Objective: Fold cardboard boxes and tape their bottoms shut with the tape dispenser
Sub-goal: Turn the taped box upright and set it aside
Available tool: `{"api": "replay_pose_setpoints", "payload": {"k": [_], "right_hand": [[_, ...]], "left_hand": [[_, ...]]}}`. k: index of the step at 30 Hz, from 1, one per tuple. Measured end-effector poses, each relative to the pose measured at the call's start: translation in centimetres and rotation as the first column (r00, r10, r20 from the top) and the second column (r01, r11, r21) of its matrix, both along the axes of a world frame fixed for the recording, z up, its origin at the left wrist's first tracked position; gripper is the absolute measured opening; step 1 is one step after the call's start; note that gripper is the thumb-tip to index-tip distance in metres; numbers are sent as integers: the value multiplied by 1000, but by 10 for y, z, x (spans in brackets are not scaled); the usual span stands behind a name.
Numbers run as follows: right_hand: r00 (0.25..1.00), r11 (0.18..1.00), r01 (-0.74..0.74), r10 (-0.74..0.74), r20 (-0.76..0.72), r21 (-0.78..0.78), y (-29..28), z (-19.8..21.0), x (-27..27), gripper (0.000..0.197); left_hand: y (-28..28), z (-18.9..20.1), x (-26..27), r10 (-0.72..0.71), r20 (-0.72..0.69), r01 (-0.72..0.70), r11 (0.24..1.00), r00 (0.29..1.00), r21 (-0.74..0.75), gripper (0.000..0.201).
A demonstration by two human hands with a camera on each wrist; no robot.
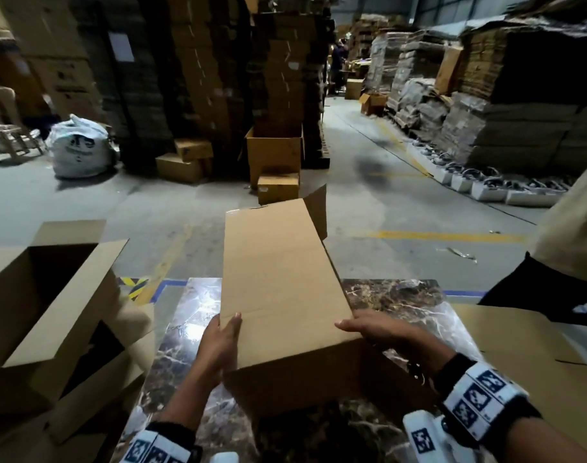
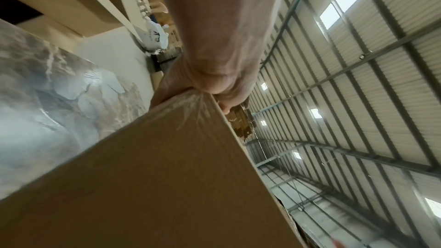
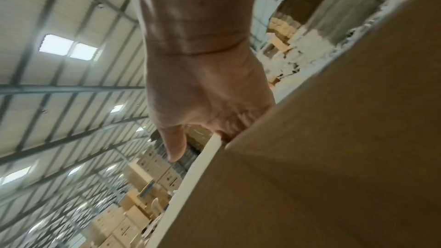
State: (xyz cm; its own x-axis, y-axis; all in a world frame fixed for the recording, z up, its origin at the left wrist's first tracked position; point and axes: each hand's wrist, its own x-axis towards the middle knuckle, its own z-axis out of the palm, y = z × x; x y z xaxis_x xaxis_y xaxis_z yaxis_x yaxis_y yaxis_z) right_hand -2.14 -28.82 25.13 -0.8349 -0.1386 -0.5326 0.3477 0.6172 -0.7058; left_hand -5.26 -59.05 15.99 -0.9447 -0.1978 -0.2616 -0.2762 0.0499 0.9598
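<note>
A brown cardboard box [image 1: 278, 279] is tilted above the marble table [image 1: 402, 302], its long face up and an end flap sticking out at the far end. My left hand [image 1: 222, 342] grips its near left corner, thumb on top and fingers underneath. My right hand [image 1: 379, 332] holds the near right corner. In the left wrist view the left hand [image 2: 214, 74] clasps the box [image 2: 167, 176] where clear tape [image 2: 186, 105] wrinkles over the edge. In the right wrist view the right hand [image 3: 203, 91] hooks its fingers over the box [image 3: 322, 157], thumb apart. No tape dispenser is visible.
An open folded box [image 1: 51, 295] stands at the left of the table. Flat cardboard [image 1: 536, 362] lies at the right, with another person [image 1: 569, 245] beside it. Cardboard stacks line the concrete floor beyond, along with a white sack [image 1: 81, 148].
</note>
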Motion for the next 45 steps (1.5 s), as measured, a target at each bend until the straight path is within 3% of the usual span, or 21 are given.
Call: {"api": "replay_pose_setpoints", "payload": {"k": [3,7,10,14,17,20,22,23,25,27,30,31,33,35,39,45], "right_hand": [[990,974,-96,116,85,-204,3,38,6,49],[971,939,-197,228,79,-281,-10,72,9,48],[938,923,-344,347,-16,-170,-28,69,13,52],[824,856,-500,516,-232,131,-66,42,27,54],[744,827,-483,562,-363,289,-100,21,43,53],[727,879,-423,473,-498,218,-119,6,53,40],[698,914,-364,395,-597,179,-121,0,51,30],[659,921,-328,382,-648,209,-119,-1,48,27],[575,908,-251,419,-703,335,-112,-2,44,32],[585,835,-203,522,-621,511,-96,-4,40,64],[753,716,-265,572,-325,646,-63,-15,36,119],[785,692,-299,570,-242,657,-54,-18,35,132],[810,662,-327,564,-160,675,-46,-32,38,138],[818,676,-260,534,-214,690,-47,-51,43,133],[785,665,-101,509,-351,740,-55,-72,51,117],[779,679,-64,492,-389,731,-57,-73,58,108]], "left_hand": [[-10,3,5,-2,33,-1,996,999,84,15],[-13,-33,12,-22,102,14,997,995,76,29],[-16,-59,14,-37,137,44,998,990,-51,38],[-23,-51,16,31,152,-11,991,988,-131,37],[-22,-14,17,121,111,-126,991,986,39,36],[-23,23,24,124,40,-129,972,992,194,30],[-23,38,30,36,-29,-33,997,999,73,28],[-24,42,34,-4,-73,-3,995,997,-95,35],[-26,47,46,-140,-182,33,871,973,-491,58],[-22,51,59,-396,-242,136,720,886,-680,89],[-12,47,75,-664,27,421,442,748,-792,126],[-10,43,78,-676,137,467,335,724,-818,131],[-4,34,82,-634,262,467,178,728,-866,132],[0,24,81,-594,248,390,120,765,-913,124],[6,8,84,-547,88,167,96,833,-981,109],[10,10,99,-541,86,152,80,837,-985,95]]}}
